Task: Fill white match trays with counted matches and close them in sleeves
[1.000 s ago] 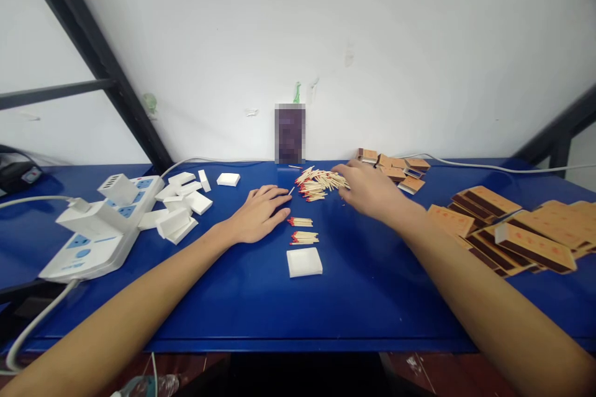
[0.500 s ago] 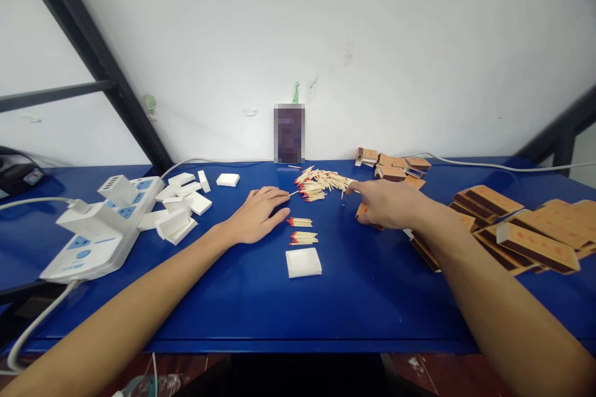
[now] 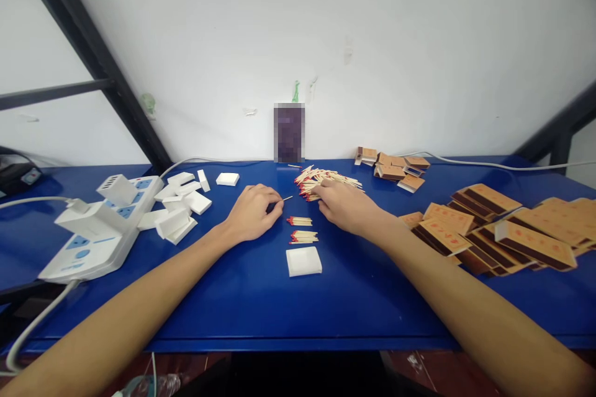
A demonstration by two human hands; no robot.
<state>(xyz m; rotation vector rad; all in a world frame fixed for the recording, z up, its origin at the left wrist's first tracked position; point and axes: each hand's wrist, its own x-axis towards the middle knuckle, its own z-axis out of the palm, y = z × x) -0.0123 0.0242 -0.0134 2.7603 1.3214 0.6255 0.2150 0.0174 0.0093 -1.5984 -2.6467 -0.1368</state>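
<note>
My left hand (image 3: 255,213) rests on the blue table with fingers curled, its thumb and forefinger pinching a single match (image 3: 287,198). My right hand (image 3: 347,203) reaches over the front of a loose pile of matches (image 3: 326,177) with red heads. Its fingers are bent down at the pile's edge, and what lies between the fingertips is hidden. Two small rows of matches, a far row (image 3: 301,221) and a near row (image 3: 305,236), lie between my hands with their heads to the left. Just in front of them sits a white tray-like box (image 3: 303,261).
Several white box pieces (image 3: 177,211) lie at the left beside a power strip (image 3: 107,248) with plugged-in chargers. Orange-brown matchbox sleeves (image 3: 503,236) are heaped at the right, with a smaller group (image 3: 393,166) by the wall. A white cable (image 3: 488,165) runs along the back.
My right hand has moved left from an orange matchbox piece to the match pile; that piece no longer shows there. My left hand has drawn slightly back, its fingers more curled.
</note>
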